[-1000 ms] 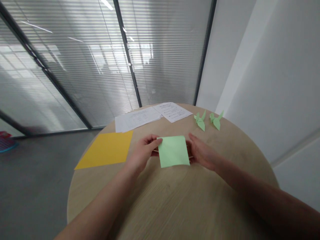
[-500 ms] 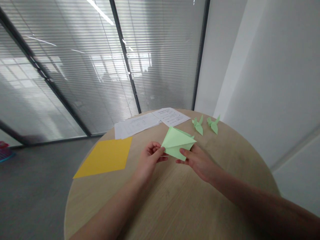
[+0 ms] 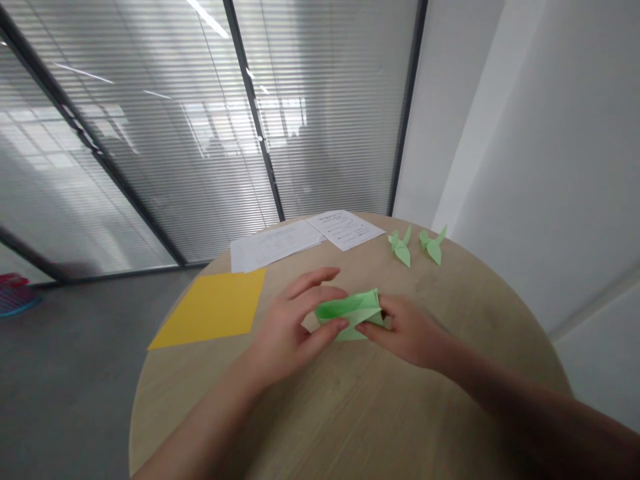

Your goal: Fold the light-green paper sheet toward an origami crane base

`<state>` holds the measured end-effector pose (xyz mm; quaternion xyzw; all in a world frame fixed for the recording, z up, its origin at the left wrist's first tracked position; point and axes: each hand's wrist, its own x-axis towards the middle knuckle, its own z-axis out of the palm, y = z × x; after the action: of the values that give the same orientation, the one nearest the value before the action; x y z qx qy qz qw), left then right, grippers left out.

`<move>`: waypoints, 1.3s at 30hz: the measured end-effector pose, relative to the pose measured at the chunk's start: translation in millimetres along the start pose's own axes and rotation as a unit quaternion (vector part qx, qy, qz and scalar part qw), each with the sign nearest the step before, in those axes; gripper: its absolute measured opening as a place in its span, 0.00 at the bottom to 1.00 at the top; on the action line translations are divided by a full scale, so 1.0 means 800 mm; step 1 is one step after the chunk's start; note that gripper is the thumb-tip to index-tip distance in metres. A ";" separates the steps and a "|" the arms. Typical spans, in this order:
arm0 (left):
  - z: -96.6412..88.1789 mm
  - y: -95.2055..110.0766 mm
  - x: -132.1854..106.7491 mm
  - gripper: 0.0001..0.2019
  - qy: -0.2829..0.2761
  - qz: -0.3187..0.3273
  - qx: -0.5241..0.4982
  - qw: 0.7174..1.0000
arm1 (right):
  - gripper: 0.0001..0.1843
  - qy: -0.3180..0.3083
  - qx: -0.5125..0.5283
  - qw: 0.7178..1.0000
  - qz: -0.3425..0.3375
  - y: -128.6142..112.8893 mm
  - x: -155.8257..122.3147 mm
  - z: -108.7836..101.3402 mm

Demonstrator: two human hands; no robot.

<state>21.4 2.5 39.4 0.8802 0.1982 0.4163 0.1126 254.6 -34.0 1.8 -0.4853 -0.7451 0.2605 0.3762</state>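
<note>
A folded sheet of light green paper (image 3: 350,310) is between my hands, low over the table, with its layers spread so that a hollow shows on its upper side. My left hand (image 3: 300,319) has its thumb on the near edge of the paper and its fingers arched over the far side, around the left end. Thumb and fingers of my right hand (image 3: 407,330) pinch the right end. Two light green folded paper birds, one on the left (image 3: 401,247) and one on the right (image 3: 433,246), stand farther back.
On the left of the round wooden table (image 3: 320,420) lies a yellow paper sheet (image 3: 210,307). Printed white sheets (image 3: 345,229) lie at the far edge. A glass partition with blinds (image 3: 190,133) rises behind, and a red and blue basket (image 3: 17,293) stands on the floor.
The green paper has gone from a flat kite shape to one with opened layers, tilted down. My left hand has shifted from pinching its corner to arching around the left end.
</note>
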 end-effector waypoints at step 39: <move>0.010 0.021 0.011 0.10 -0.025 -0.333 -0.272 0.903 | 0.13 -0.130 0.034 0.989 -0.064 -0.015 -0.014 -0.008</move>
<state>37.1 -9.1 46.2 0.7081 0.3558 0.3706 0.4844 256.7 -49.0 11.0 -0.3859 -0.8078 0.3220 0.3078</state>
